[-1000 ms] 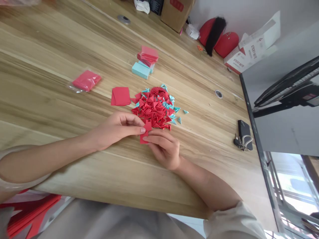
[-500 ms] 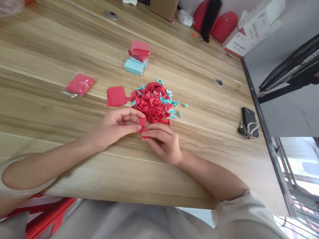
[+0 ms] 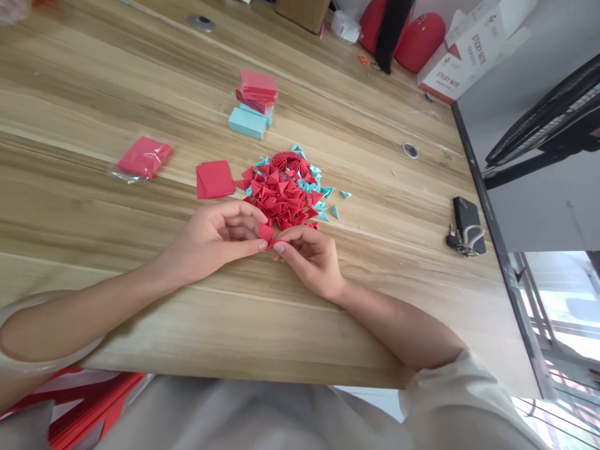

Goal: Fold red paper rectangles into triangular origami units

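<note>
Between my two hands is a small folded piece of red paper. My left hand pinches its left side between thumb and fingers. The thumb and forefinger of my right hand close on its lower right edge. Just beyond my fingertips lies a heap of folded red paper triangles, with light blue folded triangles along its far and right sides. A ring of pleated red paper rests at the back of the heap. Left of it sit flat red paper squares.
A bagged red paper pack lies to the left. Farther back are red paper stacks and light blue paper blocks. At right are a black box-like object with keys and a fan. Sticky note boxes stand behind.
My right thumb has come up and my right fingers have curled in at the paper's lower edge, and less of the red paper shows. My left hand keeps its pinch.
</note>
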A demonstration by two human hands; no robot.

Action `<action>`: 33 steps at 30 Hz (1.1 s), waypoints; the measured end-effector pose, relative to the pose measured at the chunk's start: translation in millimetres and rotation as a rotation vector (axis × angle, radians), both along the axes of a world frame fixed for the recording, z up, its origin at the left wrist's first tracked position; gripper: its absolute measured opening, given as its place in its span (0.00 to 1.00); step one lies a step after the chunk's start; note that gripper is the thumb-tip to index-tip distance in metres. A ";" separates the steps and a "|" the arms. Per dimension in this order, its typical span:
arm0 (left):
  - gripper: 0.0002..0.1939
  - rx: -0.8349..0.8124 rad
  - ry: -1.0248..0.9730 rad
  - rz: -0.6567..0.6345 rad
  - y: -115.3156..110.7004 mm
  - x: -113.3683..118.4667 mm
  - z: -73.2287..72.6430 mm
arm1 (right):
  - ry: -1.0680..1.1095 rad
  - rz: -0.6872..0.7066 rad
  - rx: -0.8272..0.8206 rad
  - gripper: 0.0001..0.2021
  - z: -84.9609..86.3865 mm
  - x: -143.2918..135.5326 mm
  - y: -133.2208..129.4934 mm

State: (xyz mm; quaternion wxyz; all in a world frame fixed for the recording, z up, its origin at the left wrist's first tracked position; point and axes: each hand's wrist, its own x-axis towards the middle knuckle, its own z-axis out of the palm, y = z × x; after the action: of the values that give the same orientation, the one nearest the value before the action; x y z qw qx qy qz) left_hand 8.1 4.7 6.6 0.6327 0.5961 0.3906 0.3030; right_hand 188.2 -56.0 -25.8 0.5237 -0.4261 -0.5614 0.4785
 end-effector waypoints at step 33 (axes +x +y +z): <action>0.05 0.074 0.130 -0.022 -5.2 2.1 7.5 | 0.188 0.053 -0.259 0.17 5.1 2.5 8.7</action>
State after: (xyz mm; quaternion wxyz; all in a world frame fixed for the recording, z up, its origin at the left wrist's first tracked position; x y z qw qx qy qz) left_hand 10.2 -0.6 14.1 0.5868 0.6417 0.4128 0.2711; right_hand 190.7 -47.3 -20.7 0.5020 -0.4284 -0.4545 0.5982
